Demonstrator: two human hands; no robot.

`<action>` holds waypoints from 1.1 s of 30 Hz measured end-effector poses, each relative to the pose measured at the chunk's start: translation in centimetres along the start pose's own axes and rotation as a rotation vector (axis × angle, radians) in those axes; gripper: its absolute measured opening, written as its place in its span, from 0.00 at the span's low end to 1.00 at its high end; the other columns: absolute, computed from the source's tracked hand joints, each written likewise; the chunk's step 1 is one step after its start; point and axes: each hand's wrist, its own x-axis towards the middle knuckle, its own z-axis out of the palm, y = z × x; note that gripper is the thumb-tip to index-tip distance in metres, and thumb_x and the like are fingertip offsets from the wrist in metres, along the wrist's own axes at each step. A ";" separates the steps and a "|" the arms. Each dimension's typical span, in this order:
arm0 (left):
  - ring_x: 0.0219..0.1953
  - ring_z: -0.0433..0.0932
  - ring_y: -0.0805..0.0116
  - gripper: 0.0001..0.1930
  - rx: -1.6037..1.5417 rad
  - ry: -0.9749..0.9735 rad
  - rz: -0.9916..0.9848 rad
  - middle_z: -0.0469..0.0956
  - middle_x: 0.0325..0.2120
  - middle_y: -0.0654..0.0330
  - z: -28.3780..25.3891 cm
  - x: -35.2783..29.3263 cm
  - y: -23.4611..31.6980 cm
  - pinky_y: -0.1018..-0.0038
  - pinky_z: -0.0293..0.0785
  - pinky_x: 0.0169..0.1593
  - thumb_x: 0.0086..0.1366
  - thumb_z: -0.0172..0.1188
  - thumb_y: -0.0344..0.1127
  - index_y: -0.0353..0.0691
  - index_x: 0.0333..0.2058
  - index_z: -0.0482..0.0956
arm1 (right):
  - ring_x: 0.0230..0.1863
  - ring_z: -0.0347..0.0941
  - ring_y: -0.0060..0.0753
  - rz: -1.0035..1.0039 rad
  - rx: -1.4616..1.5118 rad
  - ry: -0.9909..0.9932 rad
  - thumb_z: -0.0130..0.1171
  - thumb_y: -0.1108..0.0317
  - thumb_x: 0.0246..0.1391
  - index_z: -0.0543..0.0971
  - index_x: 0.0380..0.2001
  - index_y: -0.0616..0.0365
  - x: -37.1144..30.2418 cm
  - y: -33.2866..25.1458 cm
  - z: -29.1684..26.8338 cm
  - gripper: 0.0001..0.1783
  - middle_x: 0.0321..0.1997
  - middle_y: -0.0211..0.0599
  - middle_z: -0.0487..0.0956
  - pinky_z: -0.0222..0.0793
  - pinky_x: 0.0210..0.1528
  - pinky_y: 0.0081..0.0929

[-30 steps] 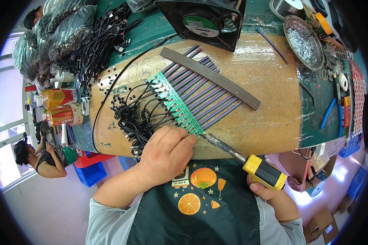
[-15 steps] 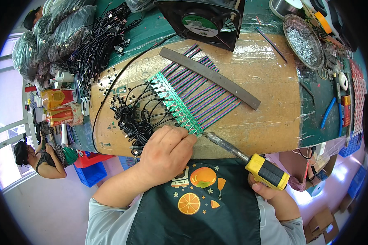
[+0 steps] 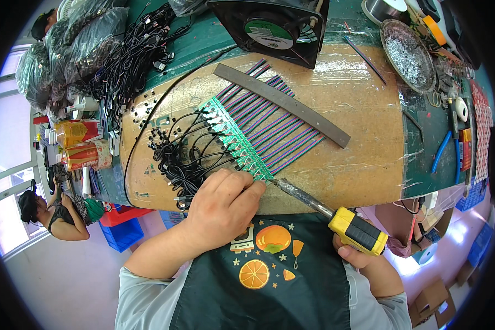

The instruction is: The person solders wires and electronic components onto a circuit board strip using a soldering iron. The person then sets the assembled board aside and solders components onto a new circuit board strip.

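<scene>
My right hand [image 3: 351, 252] grips the yellow and black handle of a soldering iron [image 3: 358, 231]. The iron's metal shaft slants left, and its tip meets the near end of a row of green circuit boards [image 3: 236, 137]. My left hand [image 3: 225, 206] is closed, with thumb and fingertips pinched beside that same end; what they pinch is hidden behind the fingers. Black cables [image 3: 184, 170] run from the boards' left side into a tangle next to my left hand. Striped flat ribbon wires [image 3: 289, 137] fan out from the right side, under a brown-grey bar [image 3: 283, 104].
A black fan [image 3: 272, 36] stands at the far edge of the brown work board [image 3: 368, 159]. Far left lie bagged cables [image 3: 88, 49] and loose black ones. At right are a dish of silvery bits [image 3: 407, 58], a solder spool [image 3: 388, 10] and blue-handled pliers [image 3: 443, 151]. Another person [image 3: 55, 212] sits at left.
The soldering iron's handle has shifted very slightly left and its tip has moved a little toward my left fingertips. My left hand stays nearly still.
</scene>
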 end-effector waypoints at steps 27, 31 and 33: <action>0.32 0.73 0.61 0.18 0.058 -0.016 0.059 0.72 0.34 0.57 0.2 0.0 -0.1 0.69 0.72 0.36 0.46 0.63 0.27 0.35 0.39 0.80 | 0.22 0.73 0.39 0.018 0.008 0.020 0.66 0.64 0.49 0.76 0.22 0.53 -0.6 0.1 -0.4 0.09 0.21 0.32 0.74 0.68 0.24 0.32; 0.30 0.74 0.61 0.20 0.023 -0.005 0.035 0.72 0.31 0.59 -0.1 0.4 0.2 0.69 0.73 0.32 0.41 0.65 0.20 0.38 0.38 0.81 | 0.22 0.72 0.36 -0.059 0.048 0.089 0.66 0.63 0.52 0.76 0.24 0.53 -0.9 -0.2 -1.6 0.10 0.22 0.32 0.74 0.66 0.25 0.29; 0.29 0.74 0.60 0.20 0.047 -0.006 0.018 0.73 0.30 0.59 -0.2 0.3 0.2 0.69 0.72 0.32 0.40 0.64 0.20 0.38 0.37 0.82 | 0.24 0.72 0.28 -0.114 0.078 0.273 0.66 0.61 0.54 0.76 0.29 0.56 -0.8 -0.7 -2.0 0.12 0.24 0.29 0.75 0.66 0.27 0.27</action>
